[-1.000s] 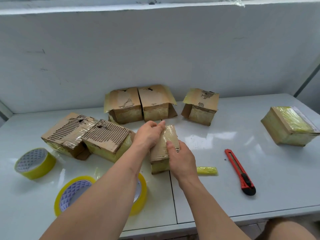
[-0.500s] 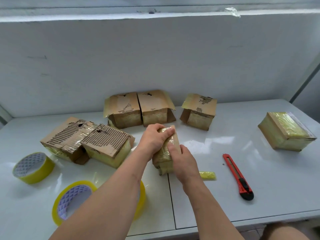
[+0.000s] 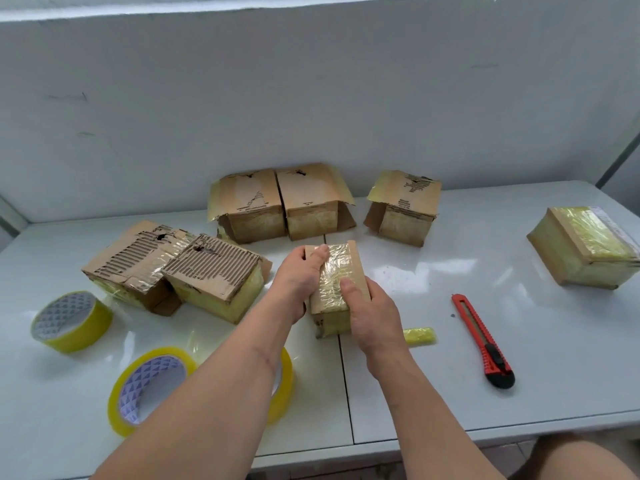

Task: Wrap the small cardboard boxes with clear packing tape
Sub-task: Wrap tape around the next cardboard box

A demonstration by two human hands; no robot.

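A small cardboard box (image 3: 337,271) with a strip of clear tape along its top stands at the middle of the white table (image 3: 519,375). My left hand (image 3: 298,275) grips its far left corner, fingers curled over the top. On the near right side my right hand (image 3: 370,313) holds the box, thumb pressing on the taped top. Two rolls of yellowish clear tape lie at the left: one (image 3: 71,322) near the edge and one (image 3: 152,386) partly under my left forearm.
Two torn boxes (image 3: 173,268) lie at the left, two (image 3: 280,202) at the back and one (image 3: 403,206) to their right. A wrapped box (image 3: 585,247) sits far right. A red utility knife (image 3: 481,337) and a tape scrap (image 3: 419,336) lie right of my hands.
The box has been tipped from a tilted pose to standing flat on the table. My left hand slid to its far corner and my right thumb moved onto the top.
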